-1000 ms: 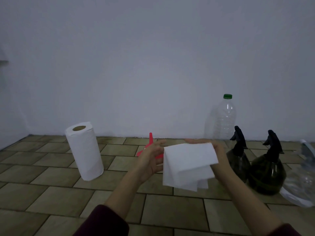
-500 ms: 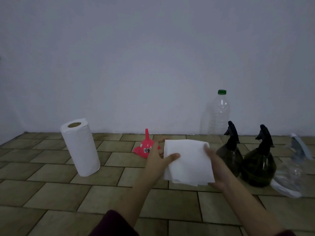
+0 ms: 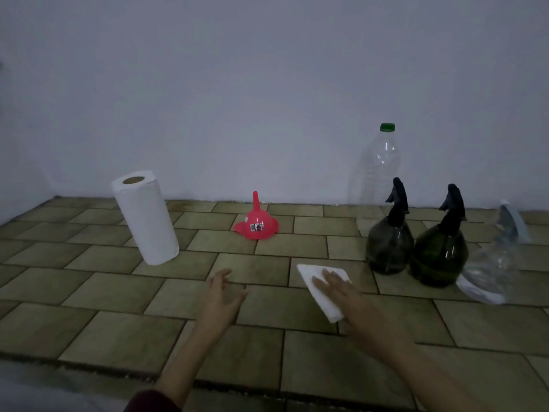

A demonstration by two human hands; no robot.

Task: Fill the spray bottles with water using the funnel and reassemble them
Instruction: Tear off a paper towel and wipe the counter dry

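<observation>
Head view: right hand (image 3: 346, 295) flat, fingers straight, pressing a folded paper towel (image 3: 319, 288) onto the tiled floor (image 3: 118, 337). Left hand (image 3: 221, 298) relaxed, fingers spread, holding nothing. Red funnel (image 3: 257, 226) upside down, far centre. Two dark spray bottles (image 3: 416, 239) upright at right, heads on. Paper roll (image 3: 145, 217) far left.
</observation>
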